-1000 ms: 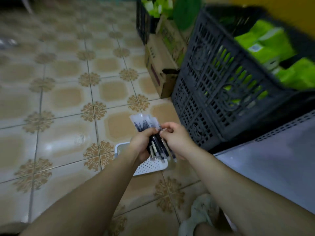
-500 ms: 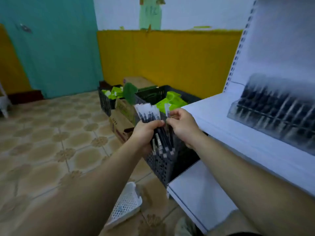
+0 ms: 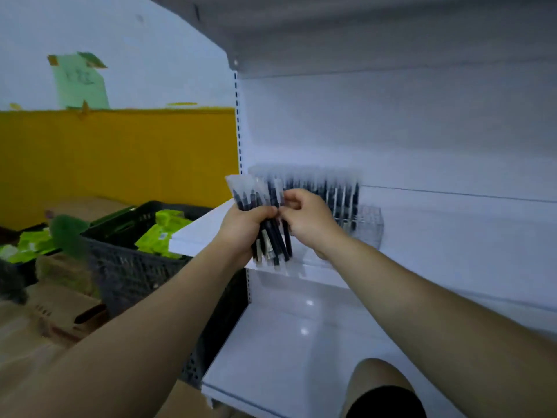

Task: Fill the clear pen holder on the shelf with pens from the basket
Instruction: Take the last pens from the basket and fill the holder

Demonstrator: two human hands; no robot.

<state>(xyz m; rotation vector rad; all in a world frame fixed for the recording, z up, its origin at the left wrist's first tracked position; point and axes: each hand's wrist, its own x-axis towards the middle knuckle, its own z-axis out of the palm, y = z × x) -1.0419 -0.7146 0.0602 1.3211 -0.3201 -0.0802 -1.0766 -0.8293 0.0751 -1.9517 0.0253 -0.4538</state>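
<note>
**While the left hand (image 3: 247,224) grips, the right hand (image 3: 307,220) singles out a pen**

Left-hand fingers curl round one bundle (image 3: 272,242) of dark sleeved pens, held near the clear pen holder (image 3: 366,224) on the white shelf (image 3: 452,251). Right-hand fingertips pinch one pen at the bundle's edge. It is best drawn straight out, then stood in a vacant end cell. Count: two hands, one bundle, one holder; pens too blurred to number.

Dark pens (image 3: 272,240) in clear wraps stand bunched in the left hand (image 3: 241,227). The clear pen holder (image 3: 367,223) sits partly full on the white shelf (image 3: 452,236).
</note>
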